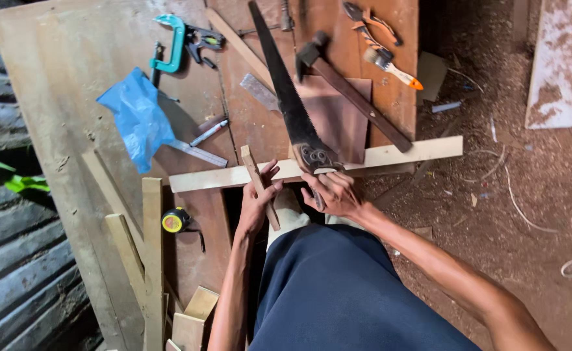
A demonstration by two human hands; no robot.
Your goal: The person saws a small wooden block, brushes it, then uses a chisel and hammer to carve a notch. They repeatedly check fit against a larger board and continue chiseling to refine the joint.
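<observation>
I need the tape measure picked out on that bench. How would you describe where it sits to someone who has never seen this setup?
Start at the long pale plank lying across the brown workbench, by the person's left hand. Just left of that hand, below the plank's left end, sits the tape measure. It is the only small, round, yellow-and-black thing there; its neighbours are bare wooden strips.

Your right hand (334,193) rests on the handsaw (292,104), whose blade is dark, dull metal with a worn patterned handle. Your left hand (256,205) grips a small stick (254,175) of bare, pale wood, matt and unfinished. The long plank (403,155) is the same raw light timber. The desk (65,78) is rough, stained board, brownish and scuffed. The hammer (351,91) has a dark wooden shaft and dull metal head. The blue bag (136,120) is thin, crinkled, slightly glossy plastic.
</observation>
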